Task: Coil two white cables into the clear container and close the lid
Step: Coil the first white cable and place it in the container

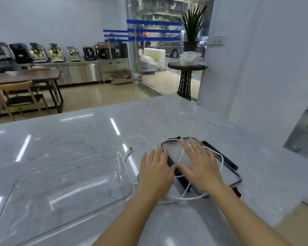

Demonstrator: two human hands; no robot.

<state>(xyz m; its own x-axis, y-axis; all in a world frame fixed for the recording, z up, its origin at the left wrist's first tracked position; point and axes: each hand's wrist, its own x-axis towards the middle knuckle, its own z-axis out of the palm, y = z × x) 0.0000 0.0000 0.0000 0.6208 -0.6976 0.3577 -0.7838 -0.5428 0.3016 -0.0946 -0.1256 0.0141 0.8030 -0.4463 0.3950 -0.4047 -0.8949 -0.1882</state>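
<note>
Two hands, left (156, 172), right (201, 168), grip spread flat on lid (236, 181); container (121, 162) beside, counter (78, 132) open

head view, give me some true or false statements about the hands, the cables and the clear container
1. Both hands lie over the lid. True: the left hand and right hand are spread, palms down, on the lid with black clips.
2. The white cable is already coiled inside the clear container. False: the container looks empty; the cable loops around the lid.
3. The container sits to the left of the hands. True.
4. The lid is closed on the container. False: it lies apart, on the marble counter.
5. A hand grips a cable plug. False: both hands are open and flat.
</note>
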